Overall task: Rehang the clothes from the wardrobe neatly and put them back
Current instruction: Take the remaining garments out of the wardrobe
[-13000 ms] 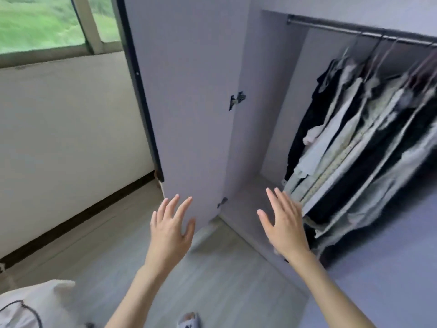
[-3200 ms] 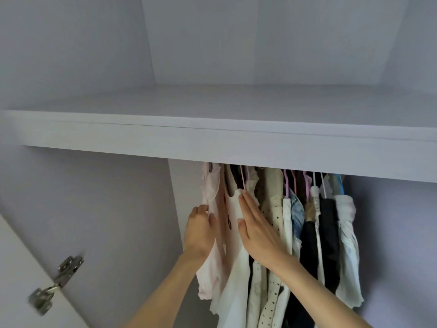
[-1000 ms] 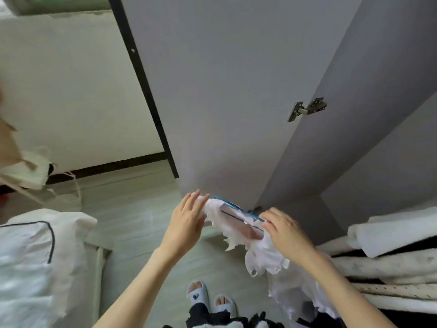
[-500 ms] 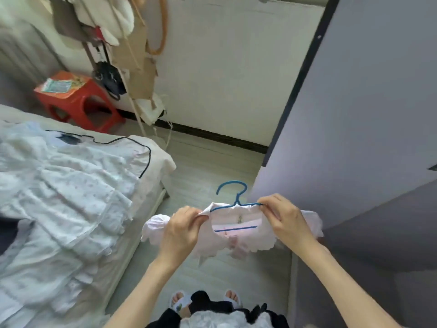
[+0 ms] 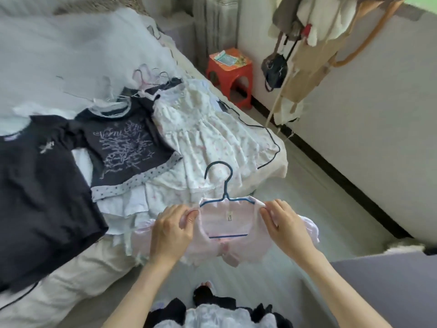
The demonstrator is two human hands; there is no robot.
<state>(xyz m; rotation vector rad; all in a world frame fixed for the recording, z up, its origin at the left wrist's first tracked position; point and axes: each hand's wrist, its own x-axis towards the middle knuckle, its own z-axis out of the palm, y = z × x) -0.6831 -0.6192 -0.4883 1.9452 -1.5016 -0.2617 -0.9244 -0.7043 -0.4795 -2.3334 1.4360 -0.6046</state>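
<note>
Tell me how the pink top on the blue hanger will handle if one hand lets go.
The pink top looks thin and floppy: its hem and sleeves hang in soft folds, so the freed side would probably sag. It seems light. The blue hanger looks stiff, yet its smooth wire may let the fabric slide off, since the left hand and right hand pinch the shoulders.

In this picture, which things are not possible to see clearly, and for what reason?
All in the head view:
- Pink top: its shoulders are hidden under the left hand and the right hand.
- Its neck label: too small to read.
- Blue hanger: its arms are covered by the cloth.
- Loose hangers on the bed: blurred, so no count is possible.
- Black garment: cut off by the left edge.
</note>
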